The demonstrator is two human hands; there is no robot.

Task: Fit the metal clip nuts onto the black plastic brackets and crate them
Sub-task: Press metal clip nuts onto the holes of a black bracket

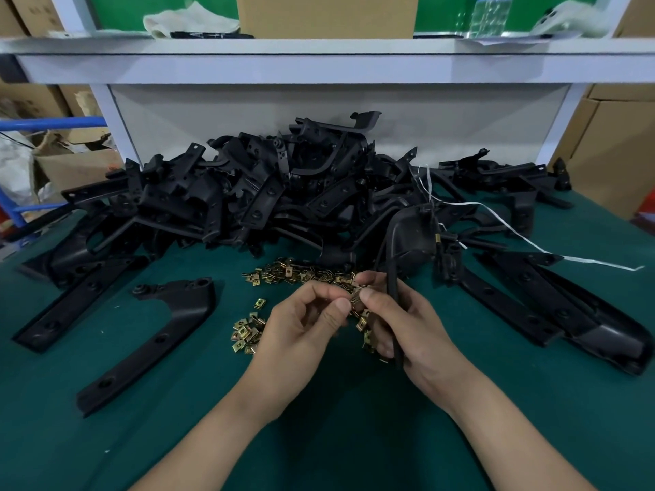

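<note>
Nearest, the left hand (304, 324) pinches one clip nut (355, 300) between thumb and fingers, and the right hand (411, 324) is curled around a black bracket (411, 239), with its thumb at the same nut. So the fitting step is in hand, I think: next the nut must slide straight onto the bracket's edge, over a hole. Loose nuts (248, 331) lie on the green mat (319, 419) just beside the hands, then comes the big pile of brackets (269, 186); no crate is in view
</note>
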